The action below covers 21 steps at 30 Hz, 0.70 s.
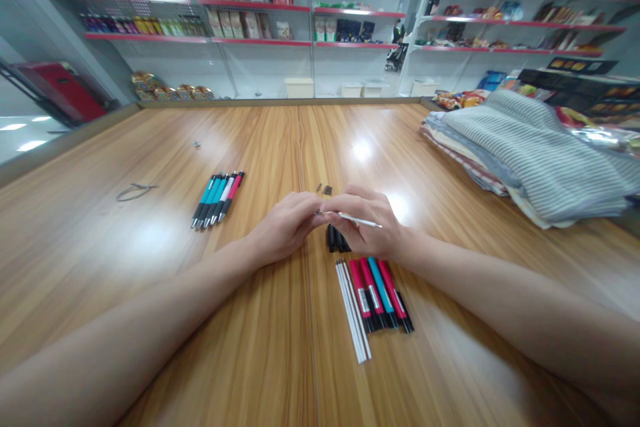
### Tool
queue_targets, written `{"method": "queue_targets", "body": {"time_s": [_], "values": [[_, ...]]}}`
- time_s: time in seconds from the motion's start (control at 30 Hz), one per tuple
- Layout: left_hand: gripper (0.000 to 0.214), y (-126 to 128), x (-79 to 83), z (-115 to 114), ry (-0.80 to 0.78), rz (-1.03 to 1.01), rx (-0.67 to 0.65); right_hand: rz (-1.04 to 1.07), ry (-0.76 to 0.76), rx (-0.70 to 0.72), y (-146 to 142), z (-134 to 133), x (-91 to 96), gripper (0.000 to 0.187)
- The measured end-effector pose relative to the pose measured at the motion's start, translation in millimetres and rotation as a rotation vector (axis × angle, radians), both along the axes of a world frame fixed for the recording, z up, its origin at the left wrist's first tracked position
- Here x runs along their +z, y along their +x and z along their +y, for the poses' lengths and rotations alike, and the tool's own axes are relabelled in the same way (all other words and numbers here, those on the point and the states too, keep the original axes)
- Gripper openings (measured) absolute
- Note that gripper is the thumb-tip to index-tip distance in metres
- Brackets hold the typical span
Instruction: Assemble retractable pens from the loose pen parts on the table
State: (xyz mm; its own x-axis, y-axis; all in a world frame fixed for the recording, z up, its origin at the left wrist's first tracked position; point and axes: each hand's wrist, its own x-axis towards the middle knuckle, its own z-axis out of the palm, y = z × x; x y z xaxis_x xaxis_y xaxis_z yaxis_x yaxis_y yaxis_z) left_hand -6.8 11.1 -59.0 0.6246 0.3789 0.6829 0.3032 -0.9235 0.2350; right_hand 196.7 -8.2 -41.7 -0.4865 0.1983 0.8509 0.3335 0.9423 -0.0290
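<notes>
A thin white pen refill [361, 219] is held in my right hand [375, 213], its far end pointing right. My left hand [290, 223] meets it fingertip to fingertip, pinching something small at the refill's other end that I cannot make out. Just beyond the fingers lie small springs [327, 190]. Black pen parts [338, 238] show partly under my right hand. Nearer to me, several white refills [353, 310] lie side by side, next to pink pen barrels [361, 285] and a blue barrel [383, 292] with black grips.
Several assembled pens [218, 200] lie in a row on the left of the wooden table [240, 347]. A grey cable loop [136, 192] and a tiny metallic piece [197, 145] lie farther left. Folded striped cloths [545, 147] are stacked at right. Stocked shelves [260, 7] stand behind.
</notes>
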Motion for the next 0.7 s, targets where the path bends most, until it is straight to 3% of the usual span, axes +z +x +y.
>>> {"method": "queue_targets", "body": {"time_s": [0.2, 0.3, 0.43, 0.7], "values": [[0.016, -0.6, 4.3, -3.6, -0.119, 0.026, 0.115, 0.009, -0.17, -0.154, 1.5, 8.4, -5.9, 0.043], [0.019, -0.8, 6.7, -4.5, -0.114, 0.025, 0.208, 0.099, -0.178, -0.166, 5.0, 8.8, -6.8, 0.028], [0.02, -0.1, 7.2, -3.8, -0.107, 0.059, 0.227, 0.201, -0.053, -0.17, 7.7, 6.5, -4.8, 0.005], [0.017, 0.8, 4.3, -0.6, -0.09, 0.098, 0.184, 0.149, -0.058, -0.104, 6.3, 7.3, -1.2, 0.009]]}}
